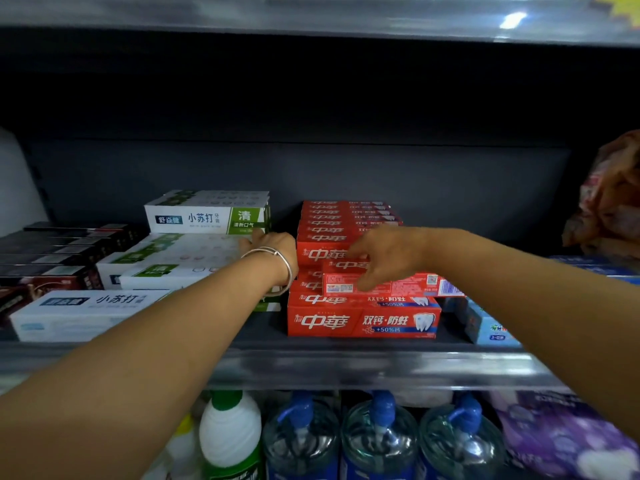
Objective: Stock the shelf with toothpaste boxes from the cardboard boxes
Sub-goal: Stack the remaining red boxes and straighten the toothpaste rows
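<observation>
The red toothpaste box (pixel 391 285) you are placing lies on top of the red stack (pixel 360 317), its long axis running left to right, its back panel with barcode turned toward you. It sits a little right of the stack below, so its right end overhangs toward the pale blue boxes (pixel 485 327). Your right hand (pixel 384 258) is directly on it, fingers curled down over its top and near face near the left half; it looks like a light hold, though the fingertips blur and I cannot be sure how firmly they close. That hand is clearly the nearer one, so a nudge to the left along the box's length, to square it with the rows behind, would fall to it.

Your left hand (pixel 268 245), a bracelet (pixel 277 261) at the wrist, reaches farther in, left of the red stack, fingers extended against the white and green boxes (pixel 207 216); it appears to press or steady them without gripping. Dark boxes (pixel 52 251) fill the far left of the shelf (pixel 346 367). Bottles (pixel 381 438) stand on the shelf below.
</observation>
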A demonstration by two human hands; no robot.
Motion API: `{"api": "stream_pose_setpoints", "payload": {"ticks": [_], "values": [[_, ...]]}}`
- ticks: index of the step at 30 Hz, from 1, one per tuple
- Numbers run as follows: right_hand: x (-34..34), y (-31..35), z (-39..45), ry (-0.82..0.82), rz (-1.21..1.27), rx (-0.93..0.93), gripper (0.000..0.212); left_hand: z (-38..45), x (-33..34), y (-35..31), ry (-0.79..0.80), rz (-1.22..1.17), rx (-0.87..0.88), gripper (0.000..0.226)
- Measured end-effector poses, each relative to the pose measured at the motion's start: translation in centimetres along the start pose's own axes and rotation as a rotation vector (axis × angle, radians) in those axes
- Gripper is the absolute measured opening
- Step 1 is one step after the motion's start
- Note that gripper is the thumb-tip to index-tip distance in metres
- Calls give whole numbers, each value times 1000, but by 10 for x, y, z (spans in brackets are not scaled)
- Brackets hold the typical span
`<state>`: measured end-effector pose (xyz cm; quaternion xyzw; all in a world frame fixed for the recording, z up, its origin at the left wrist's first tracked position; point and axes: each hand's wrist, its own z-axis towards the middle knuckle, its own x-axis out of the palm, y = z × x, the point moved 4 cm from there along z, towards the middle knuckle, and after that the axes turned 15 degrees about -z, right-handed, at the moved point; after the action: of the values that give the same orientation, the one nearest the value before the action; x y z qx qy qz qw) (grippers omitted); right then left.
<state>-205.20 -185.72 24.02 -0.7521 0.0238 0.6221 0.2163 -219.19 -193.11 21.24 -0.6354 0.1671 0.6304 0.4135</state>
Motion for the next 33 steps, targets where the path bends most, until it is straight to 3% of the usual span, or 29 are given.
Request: {"api": "stream_pose_setpoints", "payload": {"ticks": [3, 7, 11, 14, 18, 21, 29, 33], "values": [[-2, 1, 2, -61, -24, 17, 51, -8, 1, -3, 36, 26, 25, 33], [-12, 11, 6, -305, -94, 61, 58, -8, 5, 4, 47, 76, 31, 33], [-3, 29, 15, -433, -265, 84, 63, -7, 6, 5, 65, 77, 15, 24], [0, 28, 13, -495, -138, 69, 54, -10, 3, 3, 86, 65, 7, 2], [13, 25, 10, -469, 37, 81, 42, -5, 8, 8, 108, 71, 7, 6], [18, 24, 14, -481, 47, 78, 44, 2, 13, 12, 118, 54, -10, 19], [19, 19, 25, -449, 120, 56, 47, 10, 16, 16, 136, -4, 0, 13], [19, 18, 26, -460, 116, 71, 47, 10, 16, 15, 115, -10, -8, 20]]}}
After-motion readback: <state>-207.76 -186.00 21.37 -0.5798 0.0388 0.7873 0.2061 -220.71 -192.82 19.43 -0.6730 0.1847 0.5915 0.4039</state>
